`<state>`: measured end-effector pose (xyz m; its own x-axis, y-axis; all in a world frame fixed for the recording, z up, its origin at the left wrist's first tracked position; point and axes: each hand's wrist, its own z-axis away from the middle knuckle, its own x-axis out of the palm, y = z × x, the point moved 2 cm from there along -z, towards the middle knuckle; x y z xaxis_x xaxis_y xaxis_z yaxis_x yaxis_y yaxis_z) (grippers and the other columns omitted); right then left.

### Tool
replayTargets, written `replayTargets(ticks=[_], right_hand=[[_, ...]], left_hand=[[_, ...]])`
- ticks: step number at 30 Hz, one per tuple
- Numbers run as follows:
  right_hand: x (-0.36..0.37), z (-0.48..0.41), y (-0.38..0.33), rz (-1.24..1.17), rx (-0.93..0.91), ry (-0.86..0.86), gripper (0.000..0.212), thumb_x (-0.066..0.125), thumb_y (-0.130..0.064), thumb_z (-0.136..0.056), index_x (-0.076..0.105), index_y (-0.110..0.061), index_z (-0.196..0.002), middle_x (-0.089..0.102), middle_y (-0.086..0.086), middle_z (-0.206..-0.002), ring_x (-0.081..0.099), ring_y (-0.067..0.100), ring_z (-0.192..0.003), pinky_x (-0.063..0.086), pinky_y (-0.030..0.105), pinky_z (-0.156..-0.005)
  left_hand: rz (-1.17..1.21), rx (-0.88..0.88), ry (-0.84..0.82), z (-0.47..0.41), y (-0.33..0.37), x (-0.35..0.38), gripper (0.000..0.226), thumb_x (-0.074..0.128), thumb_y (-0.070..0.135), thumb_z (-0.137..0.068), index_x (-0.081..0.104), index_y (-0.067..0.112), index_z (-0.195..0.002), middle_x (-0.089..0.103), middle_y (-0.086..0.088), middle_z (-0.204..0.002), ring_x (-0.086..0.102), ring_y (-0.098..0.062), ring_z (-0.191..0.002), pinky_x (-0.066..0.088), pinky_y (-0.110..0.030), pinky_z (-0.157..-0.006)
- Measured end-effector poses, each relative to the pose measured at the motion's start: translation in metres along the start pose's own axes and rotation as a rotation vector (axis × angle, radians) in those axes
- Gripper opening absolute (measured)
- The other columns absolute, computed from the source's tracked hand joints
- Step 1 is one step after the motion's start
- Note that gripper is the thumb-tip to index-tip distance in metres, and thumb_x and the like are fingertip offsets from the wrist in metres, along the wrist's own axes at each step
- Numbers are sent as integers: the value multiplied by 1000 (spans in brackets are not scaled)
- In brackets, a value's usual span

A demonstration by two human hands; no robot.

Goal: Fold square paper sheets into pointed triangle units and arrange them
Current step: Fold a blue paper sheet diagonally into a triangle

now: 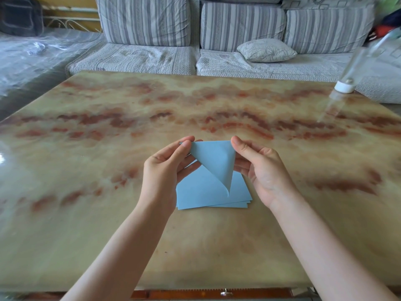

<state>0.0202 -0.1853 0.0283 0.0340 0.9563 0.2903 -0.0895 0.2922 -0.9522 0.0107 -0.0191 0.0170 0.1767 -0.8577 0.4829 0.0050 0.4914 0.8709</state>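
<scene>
A small metal drawer knob (225, 293) sits under the near edge of the table (108, 235). Two bare forearms reach in from the bottom corners and converge toward the middle, palms turned inward and facing each other.

The left hand (165, 168) is raised above the table, its grip a narrow pinch of thumb and forefinger on the upper left corner of a blue sheet (213, 159). The right hand (262, 168) holds the upper right corner, thumb on the near side and the other fingers curled behind the paper. The sheet hangs between them, doubled loosely into a triangle with its top edge level and its point curling downward; the fold looks soft, not creased.

Directly beneath it, flat on the table, lies a stack of blue sheets (208, 192), its corners slightly fanned.

Toward the far right corner stands a clear bottle (345, 85), blurred, with a white cap. Beyond the table are a striped sofa (143, 25) and a pale pillow (267, 49).
</scene>
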Motion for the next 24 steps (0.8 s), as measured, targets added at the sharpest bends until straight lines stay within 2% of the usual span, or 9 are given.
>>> replayTargets(ticks=[3, 7, 11, 12, 16, 21, 24], right_hand=[[-2, 0, -2, 14, -23, 47, 7, 70, -15, -81, 71, -9, -79, 73, 10, -83, 68, 19, -70, 53, 21, -63], [-2, 0, -1, 35, -42, 90, 10, 70, -17, -83, 70, -9, -78, 72, 10, -82, 67, 18, -68, 53, 21, -62], [1, 3, 0, 112, -30, 4, 43, 72, -40, -69, 72, -2, -91, 74, 10, -90, 69, 17, -74, 52, 21, -66], [1, 3, 0, 125, -27, -7, 44, 73, -40, -66, 72, -3, -91, 74, 9, -90, 69, 16, -73, 52, 21, -66], [0, 2, 1, 132, -42, 44, 14, 75, -20, -77, 73, -7, -83, 73, 5, -79, 66, 13, -66, 51, 18, -64], [-2, 1, -1, 177, -47, 39, 15, 74, -17, -78, 73, -4, -84, 73, 8, -79, 65, 14, -65, 51, 18, -65], [-3, 1, -3, 218, -60, 19, 10, 75, -15, -78, 73, -5, -81, 74, 6, -76, 66, 12, -64, 51, 17, -64]], left_hand=[[-5, -8, -10, 2, -1, 2, 12, 61, 9, -89, 71, 7, -95, 75, -9, -94, 72, -17, -84, 58, -26, -72], [-5, -7, -4, 5, -2, 4, 12, 60, 9, -89, 72, 8, -94, 75, -7, -92, 72, -16, -82, 58, -25, -70], [-4, 6, 28, 6, -2, 4, 12, 61, 10, -90, 72, 9, -93, 73, -6, -91, 71, -14, -79, 57, -24, -70], [-7, 9, 28, 6, -2, 4, 12, 61, 10, -90, 72, 9, -93, 73, -6, -91, 71, -14, -79, 57, -24, -70], [-20, 17, 13, 8, -2, 6, 12, 61, 10, -90, 72, 8, -94, 74, -7, -95, 72, -16, -83, 57, -24, -71], [-56, -44, -14, 7, 1, 4, 11, 61, 10, -90, 71, 8, -92, 75, -4, -91, 72, -17, -82, 58, -25, -70], [-297, 36, -10, 4, 9, 2, 8, 64, 14, -89, 72, 14, -89, 75, 3, -82, 70, -12, -79, 58, -24, -69]])
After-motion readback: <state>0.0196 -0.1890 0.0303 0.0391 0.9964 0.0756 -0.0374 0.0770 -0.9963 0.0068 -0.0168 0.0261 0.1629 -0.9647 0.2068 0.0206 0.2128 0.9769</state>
